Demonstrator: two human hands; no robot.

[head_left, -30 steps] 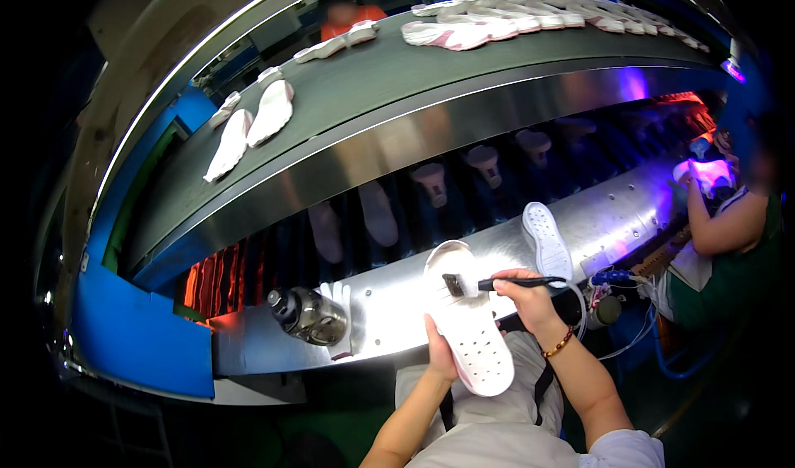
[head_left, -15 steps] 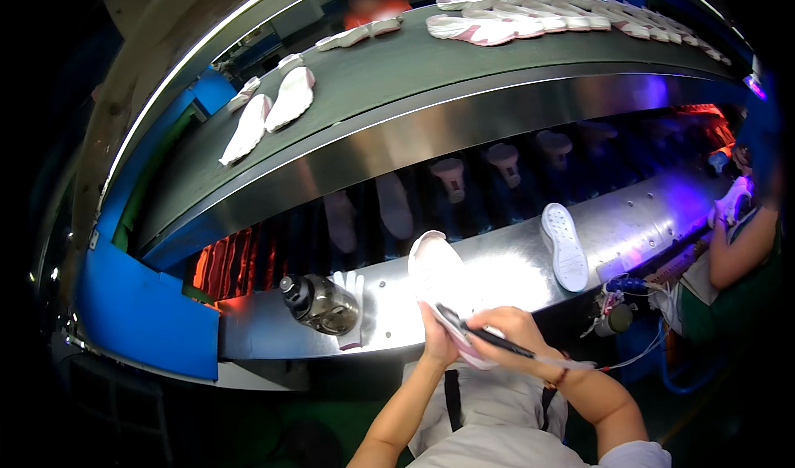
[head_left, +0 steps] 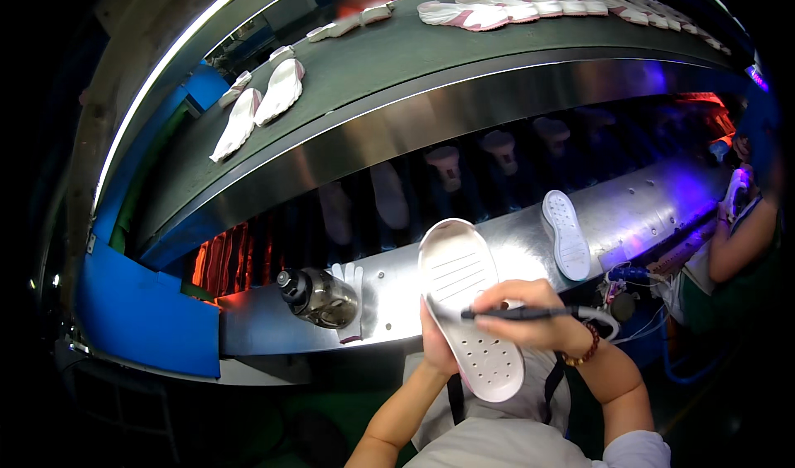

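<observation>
My left hand is closed on the left edge of a white shoe sole, holding it tilted over my lap with its inner face up. Round holes and thin cross lines mark that face. Between the fingers of my right hand is a black pen-shaped tool with a pale tube at its back end. Its blurred tip lies over the middle of the sole, near the left rim; whether it touches cannot be made out. Another white sole rests on the metal ledge to the right.
A dark bottle and a white glove sit on the metal ledge. Beyond it runs a green conveyor belt carrying several white soles. At the right, a person's arm holds a shoe part.
The sole has turned so its inner face shows more fully. My right hand has moved slightly up and right, and the tool now lies nearly level over the sole.
</observation>
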